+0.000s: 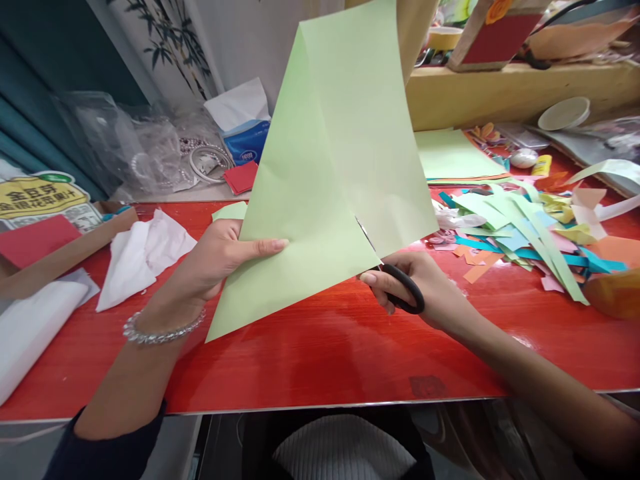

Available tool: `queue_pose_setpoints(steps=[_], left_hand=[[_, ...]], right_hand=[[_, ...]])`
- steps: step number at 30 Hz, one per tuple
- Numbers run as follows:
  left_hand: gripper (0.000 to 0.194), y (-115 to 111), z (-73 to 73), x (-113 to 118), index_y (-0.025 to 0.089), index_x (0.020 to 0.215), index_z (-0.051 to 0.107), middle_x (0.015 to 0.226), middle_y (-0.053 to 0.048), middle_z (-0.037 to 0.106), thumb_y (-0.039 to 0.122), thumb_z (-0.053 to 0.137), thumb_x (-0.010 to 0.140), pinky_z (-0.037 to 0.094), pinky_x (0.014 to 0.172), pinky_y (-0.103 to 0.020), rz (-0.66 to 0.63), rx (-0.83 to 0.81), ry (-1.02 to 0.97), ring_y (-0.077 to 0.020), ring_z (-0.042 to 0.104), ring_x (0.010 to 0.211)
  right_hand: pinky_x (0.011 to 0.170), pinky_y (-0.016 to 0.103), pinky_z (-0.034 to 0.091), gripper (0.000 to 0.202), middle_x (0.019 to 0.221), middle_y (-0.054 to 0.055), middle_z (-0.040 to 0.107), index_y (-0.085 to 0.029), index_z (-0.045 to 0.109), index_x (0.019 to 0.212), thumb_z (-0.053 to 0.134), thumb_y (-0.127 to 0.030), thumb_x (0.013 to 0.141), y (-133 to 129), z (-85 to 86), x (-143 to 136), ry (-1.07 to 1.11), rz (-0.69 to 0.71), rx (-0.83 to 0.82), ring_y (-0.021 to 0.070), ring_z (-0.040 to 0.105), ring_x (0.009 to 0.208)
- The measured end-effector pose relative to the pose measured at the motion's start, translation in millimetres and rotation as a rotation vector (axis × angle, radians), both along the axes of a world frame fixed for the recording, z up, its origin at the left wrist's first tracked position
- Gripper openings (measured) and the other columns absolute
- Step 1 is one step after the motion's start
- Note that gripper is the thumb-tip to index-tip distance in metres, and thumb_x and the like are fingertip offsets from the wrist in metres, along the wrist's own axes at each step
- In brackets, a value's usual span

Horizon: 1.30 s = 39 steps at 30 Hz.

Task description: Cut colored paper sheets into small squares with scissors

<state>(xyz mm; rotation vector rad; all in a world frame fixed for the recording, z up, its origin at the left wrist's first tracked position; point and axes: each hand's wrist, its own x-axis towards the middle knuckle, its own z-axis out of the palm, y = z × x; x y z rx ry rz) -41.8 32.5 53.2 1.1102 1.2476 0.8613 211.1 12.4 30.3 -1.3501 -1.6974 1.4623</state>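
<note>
paper, one pale green sheet (295,167), stands tilted over the red bench (350,360), between my two hands in the head view. my left hand (215,260) pinches its left side, thumb flat on the front, the other fingers mostly hidden behind. my right hand (433,290) is curled round the black handle of one pair of scissors (410,283); one blade shows at the lower edge, the rest is hidden, so i cannot tell how wide they stand. one bracelet (163,330) circles my left wrist. cut strips (540,233) lie to the right, too tangled to count, near one small yellow tube (542,165). one blurred orange thing (617,293) is cut off at the right edge.
</note>
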Motion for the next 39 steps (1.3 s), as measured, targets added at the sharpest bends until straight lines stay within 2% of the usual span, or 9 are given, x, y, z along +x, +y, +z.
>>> queue_pose_setpoints(steps=[5, 10, 14, 21, 26, 31, 39], left_hand=[[0.027, -1.3, -1.1, 4.2, 0.015, 0.084, 0.071, 0.082, -0.006, 0.074, 0.024, 0.078, 0.06, 0.058, 0.053, -0.028, 0.036, -0.035, 0.007, -0.0209, 0.07, 0.065], [0.028, -1.8, -2.7, 5.4, 0.015, 0.085, 0.07, 0.083, -0.007, 0.074, 0.026, 0.078, 0.061, 0.058, 0.055, -0.027, -0.021, -0.071, 0.026, -0.0203, 0.07, 0.067], [0.026, -3.0, 1.7, 8.8, 0.014, 0.084, 0.069, 0.082, -0.005, 0.074, 0.022, 0.078, 0.061, 0.058, 0.057, -0.026, -0.015, -0.104, 0.017, -0.0194, 0.069, 0.068], [0.023, -0.8, -1.4, 7.2, 0.021, 0.079, 0.072, 0.086, -0.004, 0.074, 0.021, 0.079, 0.057, 0.058, 0.058, -0.026, -0.044, -0.111, 0.037, -0.0233, 0.07, 0.074], [0.025, 0.0, -3.3, 6.1, 0.02, 0.08, 0.071, 0.088, -0.005, 0.074, 0.024, 0.079, 0.056, 0.058, 0.059, -0.028, -0.045, -0.115, 0.044, -0.0245, 0.07, 0.076], [0.026, 0.6, -6.3, 5.0, 0.018, 0.083, 0.071, 0.087, -0.006, 0.074, 0.024, 0.078, 0.059, 0.059, 0.058, -0.027, -0.062, -0.105, 0.022, -0.0232, 0.07, 0.073], [0.022, 0.5, -12.0, 6.1, 0.019, 0.083, 0.071, 0.083, -0.004, 0.074, 0.025, 0.077, 0.063, 0.059, 0.058, -0.026, -0.127, -0.118, -0.002, -0.0219, 0.07, 0.072]], right_hand=[[0.043, 0.024, 0.033, 0.044, 0.045, -0.001, 0.051, -0.018, 0.051, 0.049, 0.063, -0.053, 0.073, 0.4, 1.4, 1.0, -0.001, 0.006, 0.009, 0.0092, 0.048, 0.042], [0.043, 0.024, 0.033, 0.045, 0.046, 0.0, 0.052, -0.018, 0.051, 0.048, 0.066, -0.055, 0.068, 0.9, 2.1, 0.6, 0.005, -0.03, -0.016, 0.0092, 0.049, 0.043], [0.044, 0.023, 0.033, 0.045, 0.046, 0.0, 0.053, -0.018, 0.052, 0.049, 0.064, -0.055, 0.07, 1.9, -0.6, 2.3, 0.016, -0.026, -0.002, 0.0093, 0.049, 0.043], [0.042, 0.022, 0.03, 0.041, 0.045, -0.001, 0.052, -0.017, 0.052, 0.049, 0.065, -0.047, 0.074, 1.6, -0.4, 3.5, 0.023, -0.004, 0.044, 0.0075, 0.047, 0.042], [0.041, 0.022, 0.028, 0.041, 0.043, -0.002, 0.05, -0.016, 0.051, 0.048, 0.065, -0.042, 0.076, 1.5, -1.8, 4.3, 0.032, 0.009, 0.071, 0.0057, 0.043, 0.039], [0.042, 0.023, 0.031, 0.04, 0.046, -0.002, 0.052, -0.017, 0.053, 0.051, 0.065, -0.048, 0.074, 2.0, -3.7, 3.7, 0.054, -0.016, 0.038, 0.0081, 0.049, 0.042], [0.044, 0.022, 0.034, 0.043, 0.048, -0.001, 0.055, -0.018, 0.05, 0.051, 0.064, -0.054, 0.071, 1.0, -0.9, 3.7, 0.055, -0.047, 0.014, 0.009, 0.05, 0.045]])
